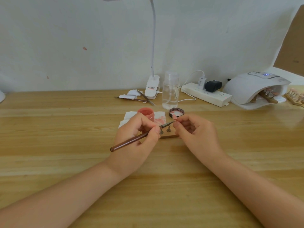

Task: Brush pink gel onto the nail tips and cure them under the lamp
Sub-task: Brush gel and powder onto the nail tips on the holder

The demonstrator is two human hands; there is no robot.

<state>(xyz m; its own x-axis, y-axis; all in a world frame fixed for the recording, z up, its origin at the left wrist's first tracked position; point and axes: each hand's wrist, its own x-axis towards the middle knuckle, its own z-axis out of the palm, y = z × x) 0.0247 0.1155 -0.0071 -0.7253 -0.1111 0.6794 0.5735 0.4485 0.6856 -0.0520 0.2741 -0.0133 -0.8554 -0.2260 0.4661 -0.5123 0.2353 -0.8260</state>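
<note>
Nail tip (174, 117), small pink oval, frame centre, pinched by right hand (195, 130). Left hand (139, 135) grips slim brown wooden brush (131, 141), bristles at tip. Round pink gel jar (146, 113) behind on stained tissue (160, 118); white domed lamp (253, 88) upper right on wood-grain worktop (65, 129).

soft, even light from above fills the scene, bright without harshness. the glossy light wooden tabletop (65, 145) carries pale sheen streaks, strongest at right. faint shadows sit under the forearms. wide-angle bending curves the edges; far items look slightly soft.
</note>
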